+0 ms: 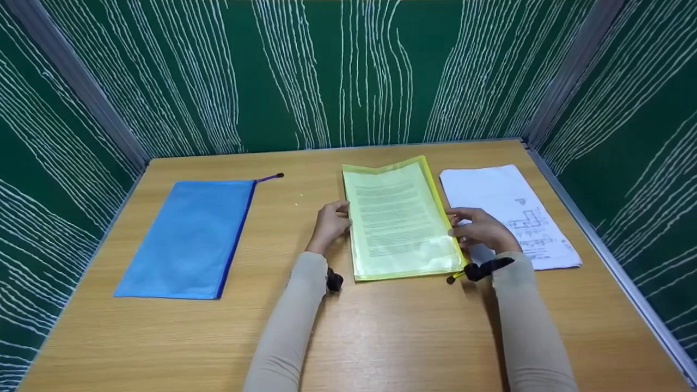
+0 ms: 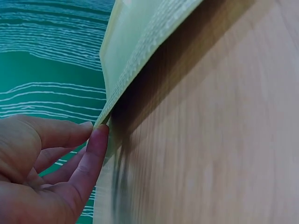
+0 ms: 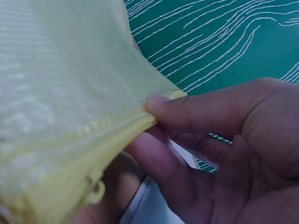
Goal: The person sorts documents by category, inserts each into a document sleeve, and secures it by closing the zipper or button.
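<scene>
A yellow see-through zip folder (image 1: 405,218) with a printed sheet inside is held between both hands over the middle of the table. My left hand (image 1: 330,226) pinches its left edge between thumb and fingers; in the left wrist view that edge (image 2: 140,60) is lifted off the wood. On the other side my right hand (image 1: 482,228) pinches the zip edge, thumb on top, as the right wrist view shows at the yellow border (image 3: 126,123). The zip's pull tab (image 1: 454,277) hangs by the near right corner.
To the left lies a blue zip folder (image 1: 185,239), its cord end (image 1: 275,176) pointing away. White papers (image 1: 506,212) with printed drawings lie at the right, partly under my right hand. Green walls (image 1: 365,71) with white lines enclose the wooden table (image 1: 354,337) on three sides.
</scene>
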`<state>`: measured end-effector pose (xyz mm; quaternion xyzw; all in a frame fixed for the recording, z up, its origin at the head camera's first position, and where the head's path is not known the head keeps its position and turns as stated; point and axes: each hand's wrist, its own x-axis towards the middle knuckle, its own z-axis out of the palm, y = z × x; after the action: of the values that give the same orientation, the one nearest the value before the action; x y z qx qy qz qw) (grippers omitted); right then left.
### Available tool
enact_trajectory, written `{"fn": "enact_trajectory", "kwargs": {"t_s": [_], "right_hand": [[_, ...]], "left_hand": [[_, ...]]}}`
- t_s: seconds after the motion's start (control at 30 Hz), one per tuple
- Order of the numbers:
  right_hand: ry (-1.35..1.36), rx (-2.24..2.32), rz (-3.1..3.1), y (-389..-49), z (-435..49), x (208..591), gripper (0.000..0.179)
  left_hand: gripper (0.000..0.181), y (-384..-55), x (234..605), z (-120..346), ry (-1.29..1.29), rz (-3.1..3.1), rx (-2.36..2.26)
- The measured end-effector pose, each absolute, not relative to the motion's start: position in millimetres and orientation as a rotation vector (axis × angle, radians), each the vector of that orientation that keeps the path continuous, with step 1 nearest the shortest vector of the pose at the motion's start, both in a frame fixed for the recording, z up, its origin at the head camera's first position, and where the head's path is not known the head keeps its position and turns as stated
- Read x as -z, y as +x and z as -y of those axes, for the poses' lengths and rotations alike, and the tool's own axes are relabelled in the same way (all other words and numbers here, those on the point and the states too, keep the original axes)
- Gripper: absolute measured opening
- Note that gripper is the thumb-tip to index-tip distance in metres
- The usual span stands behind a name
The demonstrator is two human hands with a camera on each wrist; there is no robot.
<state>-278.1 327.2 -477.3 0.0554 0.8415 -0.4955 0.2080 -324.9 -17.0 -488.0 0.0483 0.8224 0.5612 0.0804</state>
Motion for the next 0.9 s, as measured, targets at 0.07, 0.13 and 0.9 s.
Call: {"fn": "enact_trajectory", "kwargs": {"t_s": [0.07, 0.13, 0.9], "right_hand": [[0.169, 1.364, -2.348, -278.3, -328.7, 477.3, 0.066], [0.183, 1.352, -2.354, -277.7, -329.6, 477.3, 0.067], [0.247, 1.268, -2.425, -274.6, -326.8, 479.7, 0.063]], "left_hand": [[0.055, -325.0, 488.8, 15.4, 0.152, -2.472, -1.664], [0.055, -325.0, 489.4, 14.1, 0.158, -2.478, -1.654], [0.033, -322.7, 488.1, 17.4, 0.218, -2.589, -1.585]]}}
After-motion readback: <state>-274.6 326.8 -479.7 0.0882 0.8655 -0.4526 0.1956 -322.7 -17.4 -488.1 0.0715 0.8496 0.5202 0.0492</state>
